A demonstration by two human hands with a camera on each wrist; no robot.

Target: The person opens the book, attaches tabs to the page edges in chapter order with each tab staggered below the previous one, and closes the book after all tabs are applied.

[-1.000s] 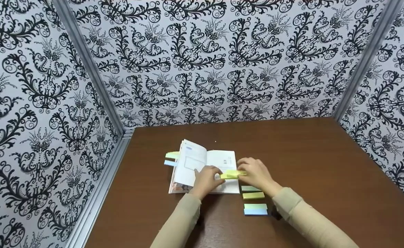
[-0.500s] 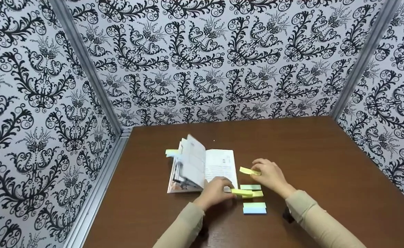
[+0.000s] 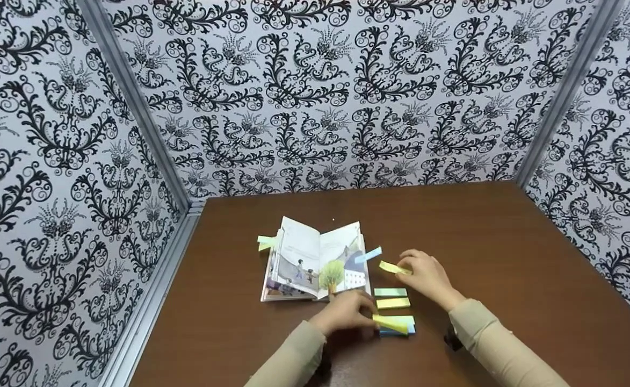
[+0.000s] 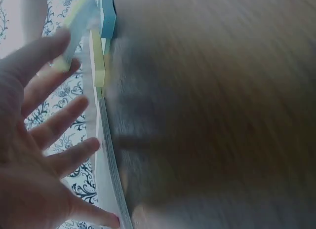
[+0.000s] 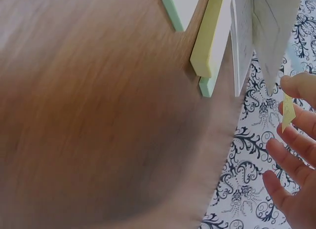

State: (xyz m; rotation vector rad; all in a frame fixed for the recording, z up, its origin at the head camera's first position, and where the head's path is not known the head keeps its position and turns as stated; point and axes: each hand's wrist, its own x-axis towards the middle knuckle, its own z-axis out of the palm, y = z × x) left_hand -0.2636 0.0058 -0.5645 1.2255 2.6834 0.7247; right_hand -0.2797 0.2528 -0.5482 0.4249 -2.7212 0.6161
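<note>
My left hand (image 3: 347,312) pinches a yellow sticky-note pad (image 3: 392,324) by one end, over the light green pad (image 3: 408,320) and blue pad (image 3: 411,330) at the front. In the left wrist view the held pad (image 4: 78,29) sits at the fingertips, the other fingers spread. Between thumb and fingers my right hand (image 3: 425,275) pinches a single yellow sticky note (image 3: 391,267), right of the book; the same note (image 5: 288,113) shows in the right wrist view. The book (image 3: 299,239) lies open at an illustrated spread, a blue sticky note (image 3: 369,255) jutting from its right page.
Between the hands, a green pad (image 3: 390,292) and another yellow pad (image 3: 393,303) lie beside the book's lower right corner. Pale green and yellow tabs (image 3: 266,243) stick out from its left side. Patterned walls (image 3: 315,134) bound the brown table (image 3: 454,220).
The yellow note has come apart from the pad as the hands separated. My left hand moved with the pad toward the front right. Pages turned from text to a picture spread, revealing the blue note.
</note>
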